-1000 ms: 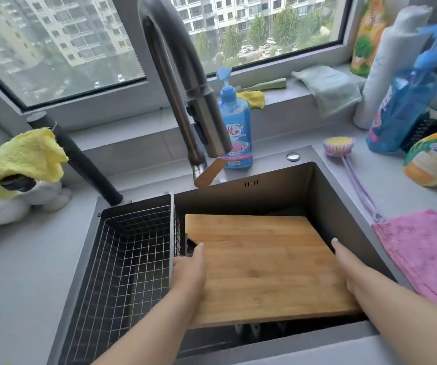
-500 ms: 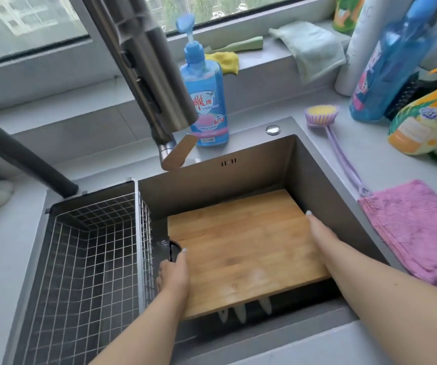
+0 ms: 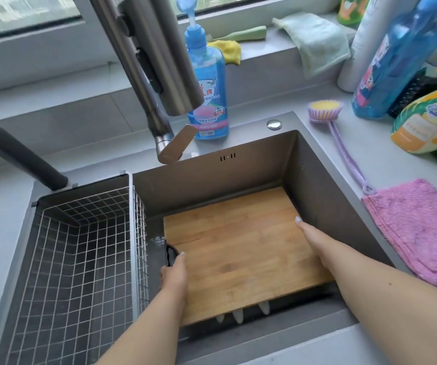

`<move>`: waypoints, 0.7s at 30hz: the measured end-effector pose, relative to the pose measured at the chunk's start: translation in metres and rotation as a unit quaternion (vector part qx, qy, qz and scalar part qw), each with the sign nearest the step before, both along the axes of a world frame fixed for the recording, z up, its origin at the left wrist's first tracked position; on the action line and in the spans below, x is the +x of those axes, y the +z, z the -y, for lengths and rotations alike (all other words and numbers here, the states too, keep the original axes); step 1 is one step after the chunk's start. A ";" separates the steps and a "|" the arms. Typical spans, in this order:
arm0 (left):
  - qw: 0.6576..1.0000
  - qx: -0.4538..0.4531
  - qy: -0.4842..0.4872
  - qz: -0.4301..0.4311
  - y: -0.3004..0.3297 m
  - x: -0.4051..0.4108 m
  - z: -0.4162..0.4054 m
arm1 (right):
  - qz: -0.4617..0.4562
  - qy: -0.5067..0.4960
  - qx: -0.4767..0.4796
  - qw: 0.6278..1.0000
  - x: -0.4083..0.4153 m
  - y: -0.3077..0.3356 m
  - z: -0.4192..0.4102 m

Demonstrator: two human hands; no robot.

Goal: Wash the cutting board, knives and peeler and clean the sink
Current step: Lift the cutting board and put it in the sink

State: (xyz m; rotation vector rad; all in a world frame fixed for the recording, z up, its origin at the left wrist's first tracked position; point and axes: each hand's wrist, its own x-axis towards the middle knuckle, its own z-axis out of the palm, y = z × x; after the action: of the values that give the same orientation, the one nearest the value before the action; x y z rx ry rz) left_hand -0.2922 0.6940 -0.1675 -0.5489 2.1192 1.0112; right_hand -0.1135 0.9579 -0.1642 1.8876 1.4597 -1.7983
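A wooden cutting board (image 3: 241,248) lies low inside the dark steel sink (image 3: 317,169), its near edge slightly raised. My left hand (image 3: 173,272) grips the board's left edge beside its black handle loop (image 3: 170,252). My right hand (image 3: 310,238) holds the right edge, fingers along the side. Three pale handle ends (image 3: 238,316) stick out from under the board's near edge; whatever they belong to is hidden beneath it.
A wire basket (image 3: 80,259) fills the sink's left part. The faucet (image 3: 156,75) hangs over the middle. Behind stand a blue soap bottle (image 3: 208,83), a purple dish brush (image 3: 325,110), more bottles (image 3: 396,56), and a pink cloth (image 3: 417,227) on the right counter.
Both hands have lowered the cutting board from rim height down into the sink basin. The view has tilted downward and closer to the sink.
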 end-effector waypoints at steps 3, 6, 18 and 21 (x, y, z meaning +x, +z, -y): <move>1.000 0.013 -0.002 0.012 0.010 0.000 -0.004 | 0.034 0.019 0.007 0.999 -0.003 0.010 0.008; 0.999 0.016 -0.030 -0.010 0.031 0.001 -0.013 | 0.090 0.102 0.087 0.987 -0.010 0.028 0.021; 0.904 0.135 -0.204 -0.351 0.190 -0.028 -0.061 | -0.251 0.225 0.331 0.881 -0.118 0.194 0.068; 0.885 0.127 -0.230 -0.383 0.217 -0.040 -0.071 | -0.268 0.242 0.346 0.866 -0.129 0.217 0.065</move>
State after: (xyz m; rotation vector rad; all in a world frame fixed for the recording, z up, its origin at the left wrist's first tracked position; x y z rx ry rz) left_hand -0.3320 0.7654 0.0496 0.5738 2.5234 1.3180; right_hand -0.2430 0.8929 0.0527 1.0125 2.7656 -1.7286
